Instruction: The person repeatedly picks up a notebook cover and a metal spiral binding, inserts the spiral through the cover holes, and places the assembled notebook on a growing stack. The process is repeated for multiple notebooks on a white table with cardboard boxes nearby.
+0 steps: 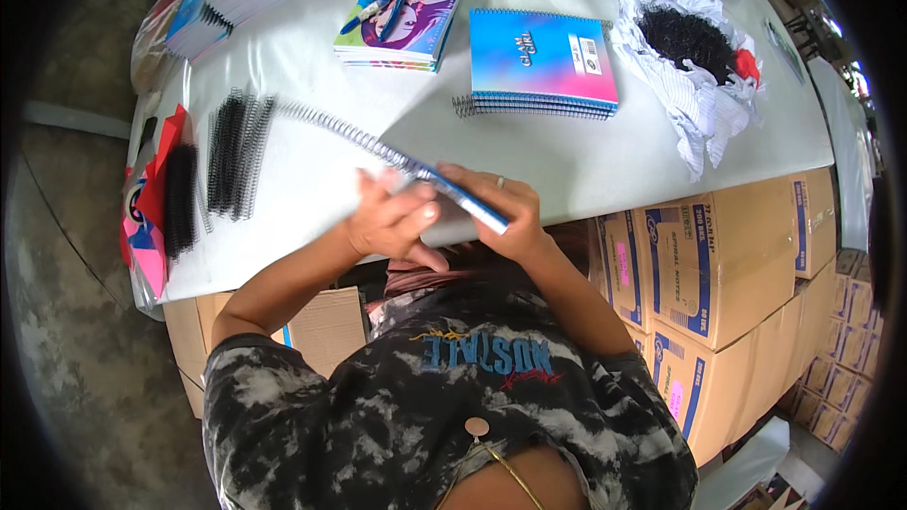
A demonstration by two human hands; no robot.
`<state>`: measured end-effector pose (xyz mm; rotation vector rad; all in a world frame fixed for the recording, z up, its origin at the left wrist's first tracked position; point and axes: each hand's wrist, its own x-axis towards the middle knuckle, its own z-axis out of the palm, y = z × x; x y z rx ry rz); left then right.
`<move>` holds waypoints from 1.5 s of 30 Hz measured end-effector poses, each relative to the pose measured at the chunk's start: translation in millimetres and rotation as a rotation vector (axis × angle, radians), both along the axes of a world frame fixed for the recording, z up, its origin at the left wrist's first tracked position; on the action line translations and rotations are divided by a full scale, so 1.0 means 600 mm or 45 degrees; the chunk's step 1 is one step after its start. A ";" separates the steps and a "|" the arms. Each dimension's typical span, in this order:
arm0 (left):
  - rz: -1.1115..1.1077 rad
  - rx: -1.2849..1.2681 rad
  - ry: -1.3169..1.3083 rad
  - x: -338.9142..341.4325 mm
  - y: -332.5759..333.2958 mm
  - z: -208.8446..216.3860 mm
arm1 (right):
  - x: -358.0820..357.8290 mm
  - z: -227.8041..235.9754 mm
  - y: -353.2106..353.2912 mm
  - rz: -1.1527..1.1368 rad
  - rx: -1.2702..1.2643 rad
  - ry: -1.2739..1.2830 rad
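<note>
My right hand (pixel 510 212) grips a thin notebook (pixel 472 200), tilted so that mostly its blue-and-white edge shows. A dark spiral binding coil (pixel 340 127) runs from that notebook's far end, sticking out up and to the left over the table. My left hand (pixel 397 217) is beside the notebook where the coil meets it, its fingers stretched and apart, slightly smeared by motion. Whether its fingertips touch the coil I cannot tell. To the left lies a bunch of loose black coils (pixel 238 156).
Coil-bound notebooks (pixel 539 52) are stacked ahead, beside colourful notebooks (pixel 406 14) with pliers-like tools (pixel 387 11) on top. Crumpled paper (pixel 699 127) holds a tangle of black coils (pixel 685 36). A red-pink wrapper (pixel 151 227) lies far left. Cardboard boxes (pixel 727 264) stand below the white table (pixel 312 189).
</note>
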<state>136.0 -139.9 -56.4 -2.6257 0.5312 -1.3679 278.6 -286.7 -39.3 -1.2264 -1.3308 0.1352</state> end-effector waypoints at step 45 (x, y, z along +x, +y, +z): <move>-0.169 -1.256 0.518 0.010 -0.113 0.180 | 0.000 0.129 0.014 0.058 0.168 -0.420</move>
